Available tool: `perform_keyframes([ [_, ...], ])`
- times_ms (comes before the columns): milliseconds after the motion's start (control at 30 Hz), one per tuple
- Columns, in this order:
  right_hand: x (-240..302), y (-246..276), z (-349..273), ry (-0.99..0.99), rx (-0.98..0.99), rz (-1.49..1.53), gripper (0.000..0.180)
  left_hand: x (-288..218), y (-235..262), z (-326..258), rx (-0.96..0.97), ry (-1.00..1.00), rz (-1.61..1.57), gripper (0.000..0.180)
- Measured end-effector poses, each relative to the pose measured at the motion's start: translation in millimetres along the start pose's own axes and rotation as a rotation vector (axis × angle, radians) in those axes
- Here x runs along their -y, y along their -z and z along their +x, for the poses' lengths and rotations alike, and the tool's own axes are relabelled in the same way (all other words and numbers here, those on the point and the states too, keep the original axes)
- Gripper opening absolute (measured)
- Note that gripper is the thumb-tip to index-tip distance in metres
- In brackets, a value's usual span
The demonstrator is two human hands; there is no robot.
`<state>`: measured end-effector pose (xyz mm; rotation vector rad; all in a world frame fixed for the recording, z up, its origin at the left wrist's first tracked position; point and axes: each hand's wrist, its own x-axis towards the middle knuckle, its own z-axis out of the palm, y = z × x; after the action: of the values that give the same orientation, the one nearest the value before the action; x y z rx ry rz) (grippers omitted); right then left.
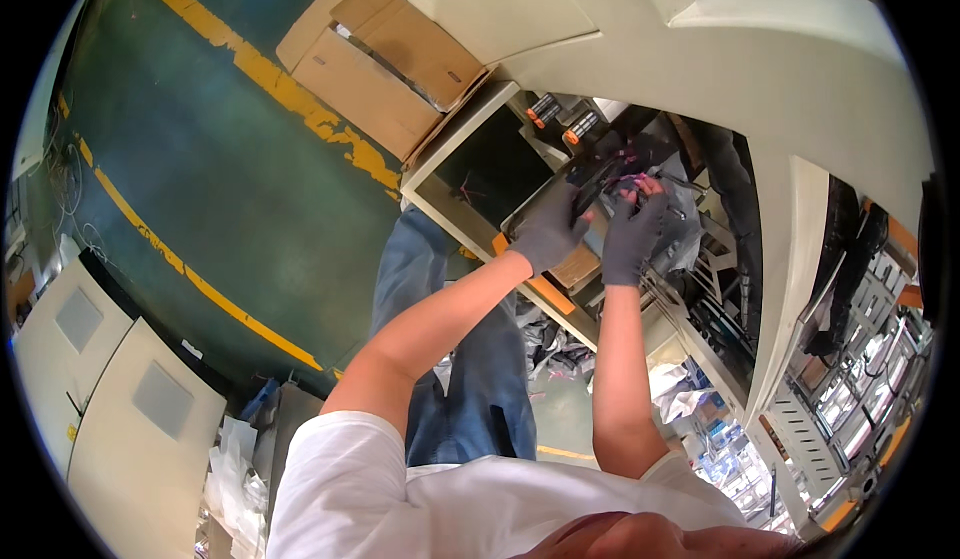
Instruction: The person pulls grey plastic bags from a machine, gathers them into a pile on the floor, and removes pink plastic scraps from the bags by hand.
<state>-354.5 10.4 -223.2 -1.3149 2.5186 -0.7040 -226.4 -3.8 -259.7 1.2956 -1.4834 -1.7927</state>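
Beside the green floor (250, 219), pink strands (640, 177) lie right of the cardboard box (350, 94) at the right hand (635, 234), its fingers bent, the left hand's (548, 234) half-curled, either grip impossible to tell, handling apparently under way, unfinished.

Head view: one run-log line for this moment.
left hand: gloved, at machine | right hand: gloved, beside grey plastic | carton: beside machine

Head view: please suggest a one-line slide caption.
Gloved left hand and right hand at an open machine, beside a cardboard box.
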Motion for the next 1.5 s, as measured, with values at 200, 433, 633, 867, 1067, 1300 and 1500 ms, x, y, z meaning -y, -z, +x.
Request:
perform_keyframes([
  [200,12,-1,-1,-0.043,-0.075,0.167,0.026,-25,11,22,0.279,0.092,0.255,0.027],
  [433,22,3,-4,0.04,-0.113,-0.116,0.022,-16,23,26,0.302,0.041,0.325,0.027],
  [633,13,6,-10,0.031,-0.084,-0.071,0.021,-21,32,41,0.443,0.01,0.39,0.035],
  [867,3,12,-19,0.183,-0.066,-0.084,0.026,-7,31,37,0.331,-0.203,0.306,0.037],
  [1067,4,18,-20,0.175,0.005,-0.103,0.031,-7,31,35,0.316,-0.214,0.434,0.035],
  [1300,15,23,-48,0.189,-0.036,-0.162,0.031,-18,18,44,0.224,-0.316,0.515,0.034],
  [1500,5,32,-76,-0.001,-0.048,-0.06,0.03,-41,9,29,0.191,-0.179,0.65,0.026],
])
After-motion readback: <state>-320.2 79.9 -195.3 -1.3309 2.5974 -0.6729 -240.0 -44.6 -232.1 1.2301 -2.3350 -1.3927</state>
